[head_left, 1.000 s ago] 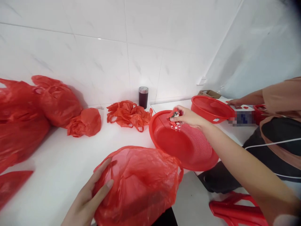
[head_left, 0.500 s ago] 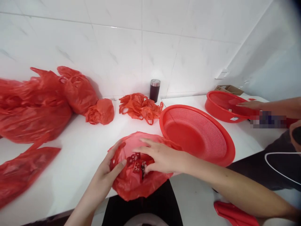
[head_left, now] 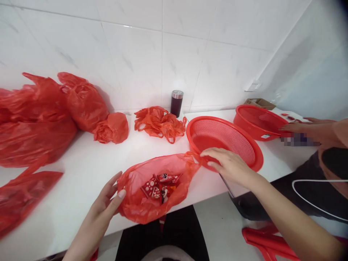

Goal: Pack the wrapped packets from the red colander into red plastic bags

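An opened red plastic bag lies at the table's front edge, with several small wrapped snack packets inside it. My left hand rests loosely against the bag's left rim, thumb over the edge and fingers apart. The bag's right corner is drawn out toward my right hand, whose fingers are closed on it. That hand reaches over the near rim of a red perforated basket, partly covering it. Whether it also touches the rim, I cannot tell.
Several stuffed red bags stand at the left. Crumpled red bags and a dark tumbler sit near the wall. A second red basket is at the back right, beside another person's hand. A cardboard box lies behind.
My right hand has come out of the bag and moved right to its corner. The bag's mouth is spread wider, showing the packets. My left hand's hold has loosened. The nearer basket has shifted back.
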### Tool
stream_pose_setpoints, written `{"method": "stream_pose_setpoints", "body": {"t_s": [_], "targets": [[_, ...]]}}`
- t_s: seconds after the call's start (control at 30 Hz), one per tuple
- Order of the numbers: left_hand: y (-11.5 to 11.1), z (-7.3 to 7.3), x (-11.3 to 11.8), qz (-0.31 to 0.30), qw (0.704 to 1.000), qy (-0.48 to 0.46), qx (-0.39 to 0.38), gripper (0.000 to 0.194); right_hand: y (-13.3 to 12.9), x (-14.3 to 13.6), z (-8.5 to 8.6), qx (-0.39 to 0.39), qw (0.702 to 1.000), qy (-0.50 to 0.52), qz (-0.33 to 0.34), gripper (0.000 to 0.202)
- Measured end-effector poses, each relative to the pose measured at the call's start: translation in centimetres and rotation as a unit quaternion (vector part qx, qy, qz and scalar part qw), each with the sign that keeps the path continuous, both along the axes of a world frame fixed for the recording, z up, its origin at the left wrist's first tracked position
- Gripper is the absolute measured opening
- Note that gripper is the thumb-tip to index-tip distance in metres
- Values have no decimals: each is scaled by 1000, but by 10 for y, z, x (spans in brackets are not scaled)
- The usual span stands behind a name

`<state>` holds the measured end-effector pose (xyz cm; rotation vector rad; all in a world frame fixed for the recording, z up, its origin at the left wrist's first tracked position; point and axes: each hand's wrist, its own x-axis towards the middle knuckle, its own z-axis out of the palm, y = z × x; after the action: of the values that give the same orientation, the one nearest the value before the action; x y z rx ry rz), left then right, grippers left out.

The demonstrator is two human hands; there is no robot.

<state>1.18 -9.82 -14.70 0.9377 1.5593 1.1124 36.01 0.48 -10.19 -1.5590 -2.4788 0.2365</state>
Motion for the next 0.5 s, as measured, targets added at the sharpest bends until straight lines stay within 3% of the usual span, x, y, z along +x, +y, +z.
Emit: {"method": "stream_pose_setpoints", "body": {"t_s": [0.1, 0.2, 0.33, 0.43, 0.5], "targets": [[-3, 3, 4, 21, 1000, -19, 3, 72, 15, -1, -9, 75, 996, 12, -40, 41], [-7, 4, 5, 37, 999, -34, -4, 77, 15, -12, -15, 87, 990, 106, -40, 38], [-14, 0, 4, 40, 998, -55, -20, 80, -6, -37, -15, -1, 980, 196, -27, 49], [-21, -5, 2, 12, 995, -83, -46, 72, -17, -46, -14, -89, 984, 153, -13, 62], [-23, -6, -4, -8, 995, -88, -55, 67, -15, -43, -10, -130, 983, 129, -14, 52]]}}
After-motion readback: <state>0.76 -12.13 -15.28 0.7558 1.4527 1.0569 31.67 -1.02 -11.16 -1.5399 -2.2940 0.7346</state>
